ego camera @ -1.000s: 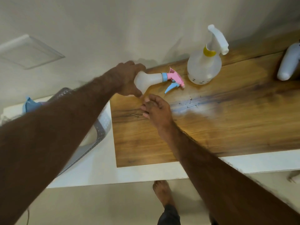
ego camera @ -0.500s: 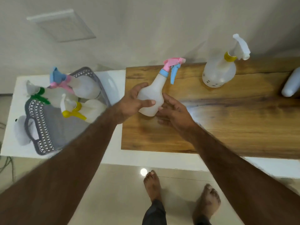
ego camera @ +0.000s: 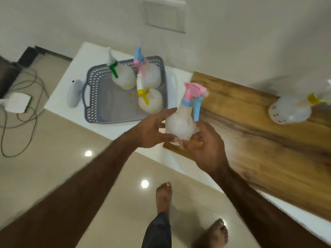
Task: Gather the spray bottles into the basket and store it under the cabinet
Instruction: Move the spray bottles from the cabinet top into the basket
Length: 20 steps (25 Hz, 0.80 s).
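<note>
Looks like a home interior. Glossy beige floor tiles (ego camera: 53,140), plain painted wall (ego camera: 232,42), bare feet (ego camera: 163,197), loose cables (ego camera: 21,104) on the floor. White bench (ego camera: 75,72) with wood top (ego camera: 259,131), household spray bottles in a grey basket (ego camera: 93,97).

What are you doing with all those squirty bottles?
A person is tidying spray bottles into a grey basket. Both hands, left hand and right hand, hold a bottle with a pink and blue sprayer above the edge of the wooden counter. Three bottles already stand in the basket: green trigger, pink and blue trigger, yellow trigger. Another yellow-collared bottle waits on the counter.
</note>
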Tool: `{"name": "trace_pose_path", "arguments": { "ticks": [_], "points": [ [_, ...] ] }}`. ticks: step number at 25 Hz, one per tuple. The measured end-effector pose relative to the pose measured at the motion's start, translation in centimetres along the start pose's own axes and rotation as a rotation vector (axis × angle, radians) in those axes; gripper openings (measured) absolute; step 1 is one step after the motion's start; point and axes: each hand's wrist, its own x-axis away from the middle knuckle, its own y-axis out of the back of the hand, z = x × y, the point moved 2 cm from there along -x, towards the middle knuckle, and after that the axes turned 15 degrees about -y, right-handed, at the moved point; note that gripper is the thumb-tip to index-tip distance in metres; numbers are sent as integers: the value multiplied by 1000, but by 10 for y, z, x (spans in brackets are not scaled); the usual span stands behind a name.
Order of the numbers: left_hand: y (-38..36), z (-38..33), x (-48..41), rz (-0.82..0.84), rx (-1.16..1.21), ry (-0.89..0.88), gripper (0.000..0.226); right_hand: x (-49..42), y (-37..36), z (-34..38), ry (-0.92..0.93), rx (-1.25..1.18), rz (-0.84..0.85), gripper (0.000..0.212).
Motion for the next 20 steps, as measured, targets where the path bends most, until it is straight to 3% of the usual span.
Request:
{"name": "trace_pose_path", "arguments": {
  "ticks": [4, 10, 15, 20],
  "points": [
    [27, 18, 51, -183, 94, 20, 94, 12, -37, 37, 162, 75, 3, 67],
    [86, 45, 100, -420, -12, 1, 89, 3, -104, 101, 339, 169, 56, 66],
    [133, 66, 82, -471, -149, -40, 81, -26, -146, 136, 335, 135, -7, 57],
    [164, 90, 39, -453, -270, 26, 57, -61, -179, 147, 218, 207, -35, 57]
  ]
}}
